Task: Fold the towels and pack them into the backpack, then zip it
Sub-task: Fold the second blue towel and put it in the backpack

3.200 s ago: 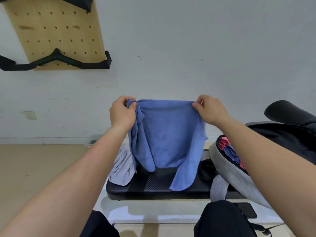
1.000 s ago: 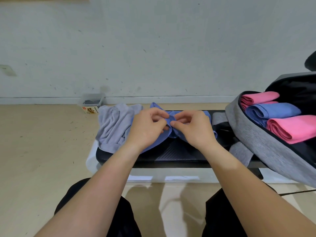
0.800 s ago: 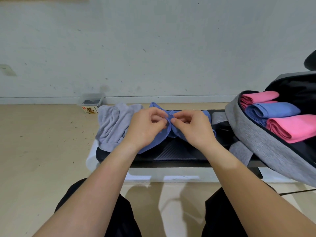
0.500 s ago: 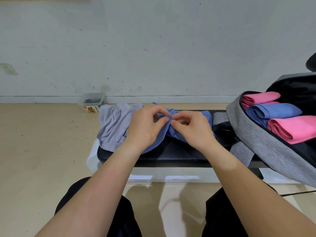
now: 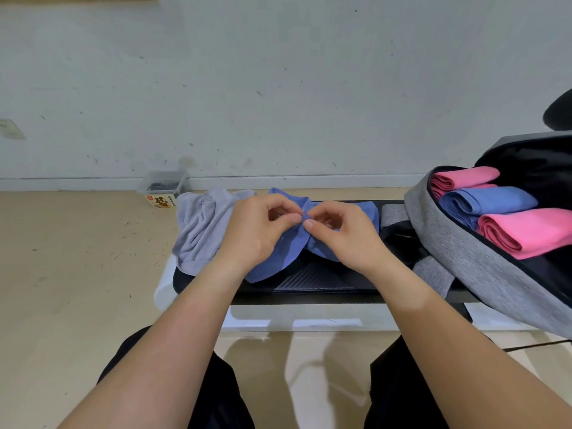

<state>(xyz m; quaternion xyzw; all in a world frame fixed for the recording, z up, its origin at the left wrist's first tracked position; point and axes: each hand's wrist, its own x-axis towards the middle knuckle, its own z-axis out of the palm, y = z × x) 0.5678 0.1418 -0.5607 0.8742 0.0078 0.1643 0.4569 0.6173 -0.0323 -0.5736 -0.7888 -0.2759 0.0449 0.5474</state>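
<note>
Head view | left hand (image 5: 257, 232), right hand (image 5: 345, 238): each grip pinching blue towel (image 5: 278, 258) | floor box (image 5: 161, 201) label (yellow, dark characters) illegible

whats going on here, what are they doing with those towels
A seated person is folding a blue towel on a black bench. The left hand and right hand each pinch the cloth at its middle, fingertips nearly meeting. A grey towel lies crumpled beside it on the left. At the right, the grey backpack sits open and unzipped, holding two folded pink towels and a folded blue one.
</note>
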